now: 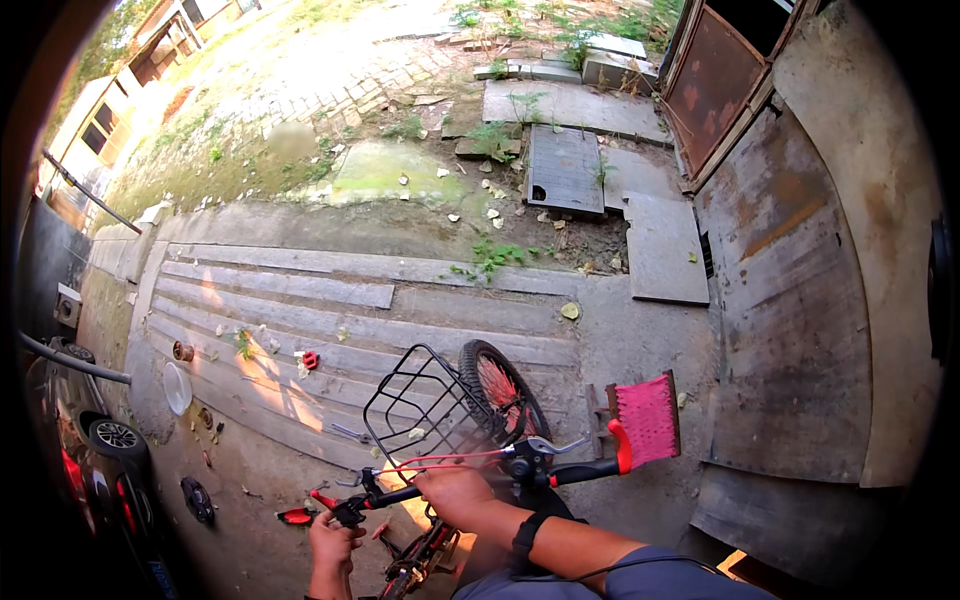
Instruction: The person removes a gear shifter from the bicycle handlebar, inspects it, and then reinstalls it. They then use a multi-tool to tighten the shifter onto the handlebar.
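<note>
A bicycle handlebar [585, 470] runs across in front of me. Its right end has a black grip with a red tip, a brake lever [562, 444] and red cables. My right hand [455, 496] is closed round the bar left of its middle. Down at the bar's left end, my left hand [334, 543] has its fingers curled against a black fitting [349, 512] with a red piece [322, 498] beside it. What lies inside those fingers is partly hidden. Ahead of the bar are a black wire basket [412, 392] and the front wheel [500, 385], with red spokes.
A small stool with a pink woven seat [645, 418] stands right of the wheel. On the left are a dark car [118, 435], a white basin [177, 388], a black shoe-like object [198, 500] and a red-and-black piece [296, 516]. A rusty metal door [715, 80] and leaning boards [790, 300] line the right.
</note>
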